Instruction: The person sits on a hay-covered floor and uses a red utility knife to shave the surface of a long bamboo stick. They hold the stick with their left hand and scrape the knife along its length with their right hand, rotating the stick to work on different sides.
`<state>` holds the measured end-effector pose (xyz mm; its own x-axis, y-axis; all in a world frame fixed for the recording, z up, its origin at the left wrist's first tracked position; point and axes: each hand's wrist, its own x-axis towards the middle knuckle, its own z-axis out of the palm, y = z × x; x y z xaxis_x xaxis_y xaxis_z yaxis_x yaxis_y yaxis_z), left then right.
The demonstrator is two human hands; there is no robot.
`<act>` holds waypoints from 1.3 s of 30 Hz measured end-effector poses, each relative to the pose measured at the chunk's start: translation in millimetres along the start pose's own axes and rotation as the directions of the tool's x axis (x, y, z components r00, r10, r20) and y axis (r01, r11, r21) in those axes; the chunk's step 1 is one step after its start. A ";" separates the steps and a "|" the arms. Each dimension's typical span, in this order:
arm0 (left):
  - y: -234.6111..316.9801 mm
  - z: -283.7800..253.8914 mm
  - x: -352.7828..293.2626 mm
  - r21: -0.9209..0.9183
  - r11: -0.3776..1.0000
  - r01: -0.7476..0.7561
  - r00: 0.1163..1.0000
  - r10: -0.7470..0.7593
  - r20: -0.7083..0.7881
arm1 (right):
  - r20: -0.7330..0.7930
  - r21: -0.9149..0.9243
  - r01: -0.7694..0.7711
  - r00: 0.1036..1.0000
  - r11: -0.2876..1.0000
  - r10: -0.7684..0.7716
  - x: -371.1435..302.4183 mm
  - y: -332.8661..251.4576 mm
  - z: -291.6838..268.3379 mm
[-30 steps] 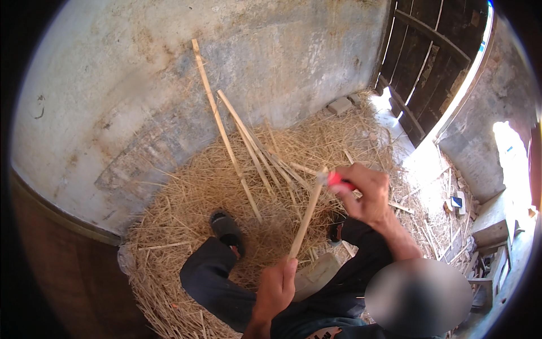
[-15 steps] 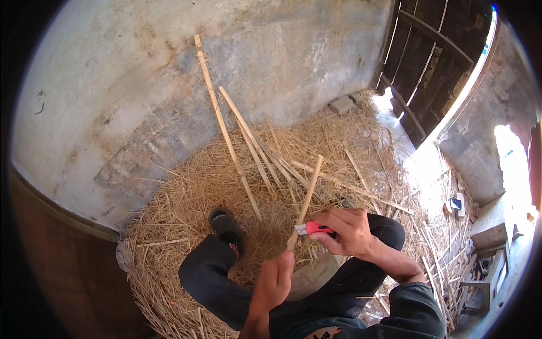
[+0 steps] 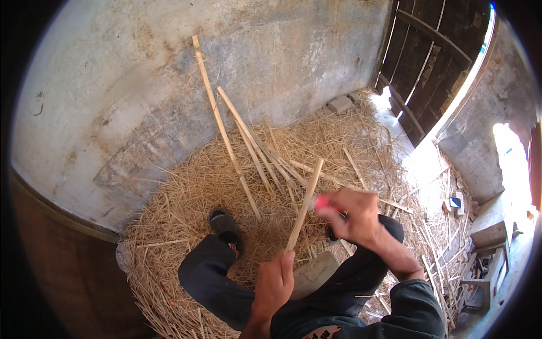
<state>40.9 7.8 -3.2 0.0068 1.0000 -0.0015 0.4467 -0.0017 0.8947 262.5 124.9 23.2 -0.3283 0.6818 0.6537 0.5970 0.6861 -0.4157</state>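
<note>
My left hand (image 3: 273,282) is closed round the lower end of a pale split-bamboo strip (image 3: 305,204), which tilts up and away to the right. In my right hand (image 3: 355,216) is a red utility knife (image 3: 324,204), its front end beside the middle of the strip. Motion blurs the knife and fingers, so I cannot tell whether the blade touches the bamboo. Both hands are above my bent legs.
Long bamboo strips (image 3: 224,139) lean on the stained wall (image 3: 141,85) ahead. Straw and shavings (image 3: 186,209) cover the floor. A dark sandal (image 3: 225,227) is on my foot. Bricks (image 3: 340,104) lie by the wall, near a plank door (image 3: 435,51); a wooden stool (image 3: 488,277) stands right.
My right hand and the knife have moved up along the strip, away from my left hand. The left hand keeps its hold, and the strip has tilted slightly.
</note>
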 end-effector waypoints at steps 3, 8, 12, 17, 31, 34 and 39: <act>-7.1 0.3 -21.9 0.011 0.999 0.040 0.998 -0.040 0.052 | -0.186 -0.057 -0.180 0.968 0.982 0.167 31.0 34.6 -17.1; -17.9 -5.8 -26.7 -0.049 0.992 0.113 0.985 -0.106 0.135 | -0.040 -0.102 -0.456 0.890 0.884 0.454 46.9 62.7 -47.4; -46.8 -17.2 -9.7 -0.219 0.963 0.154 0.975 -0.112 0.194 | 0.383 -0.431 -0.246 0.821 0.868 0.423 27.9 77.7 -37.1; -46.3 -36.0 13.3 -0.537 0.614 0.579 0.728 -0.092 0.680 | 0.385 0.096 -0.363 0.872 0.927 0.302 38.8 62.1 -18.2; -55.0 -31.6 30.7 -0.567 0.540 0.623 0.648 0.051 0.760 | 0.557 0.654 -0.632 0.774 0.415 0.301 32.9 28.3 23.1; -62.7 -29.1 25.3 -0.611 0.613 0.501 0.723 0.092 0.685 | 0.485 0.615 -0.591 0.805 0.522 0.340 38.9 18.7 15.6; -56.6 -41.6 3.0 -0.439 0.848 0.298 0.845 -0.021 0.534 | 0.340 0.619 -0.561 0.822 0.550 0.456 40.2 10.9 5.1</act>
<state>-21.6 11.2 -35.2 0.4743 0.8417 -0.2581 -0.0121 0.2994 0.9540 252.0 161.1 41.8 -0.2462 0.9601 0.1331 0.0589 0.1519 -0.9866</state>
